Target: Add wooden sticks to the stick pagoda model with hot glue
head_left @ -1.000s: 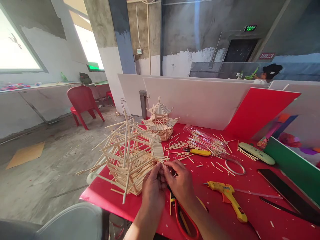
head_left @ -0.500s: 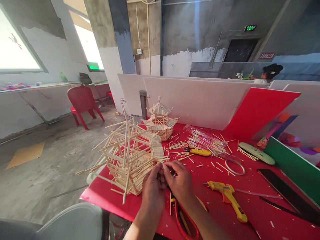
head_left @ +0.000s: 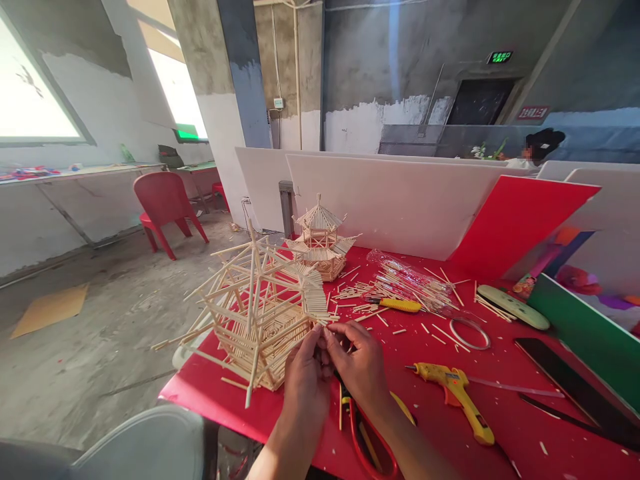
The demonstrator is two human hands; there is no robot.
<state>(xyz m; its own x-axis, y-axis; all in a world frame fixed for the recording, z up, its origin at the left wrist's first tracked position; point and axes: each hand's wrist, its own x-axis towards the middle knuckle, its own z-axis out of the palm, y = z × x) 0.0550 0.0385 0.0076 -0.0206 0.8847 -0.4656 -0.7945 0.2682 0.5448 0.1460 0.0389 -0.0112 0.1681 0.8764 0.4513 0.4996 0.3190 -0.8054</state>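
My left hand (head_left: 307,370) and my right hand (head_left: 357,357) are both closed, their fingertips meeting in a pinch on a small wooden stick (head_left: 325,326) that is mostly hidden. This happens at the lower end of a slatted roof panel (head_left: 314,293). That panel belongs to a large open-framed pavilion model (head_left: 255,300) built of thin wooden sticks, standing left of my hands. Under my right hand lie red-handled pliers (head_left: 357,437), partly covered by it. A yellow hot glue gun (head_left: 455,393) rests on the table to the right.
Behind stands a smaller pavilion (head_left: 321,243) with slatted roofs. A yellow utility knife (head_left: 397,304), loose sticks (head_left: 420,283), a clear tape roll (head_left: 470,333) and a green case (head_left: 514,307) lie on the red table (head_left: 400,413). White boards (head_left: 390,200) rise behind. A person (head_left: 537,150) is beyond them.
Almost nothing differs. Both hands keep their pinch at the roof panel's end, with only a very slight shift of the right hand.
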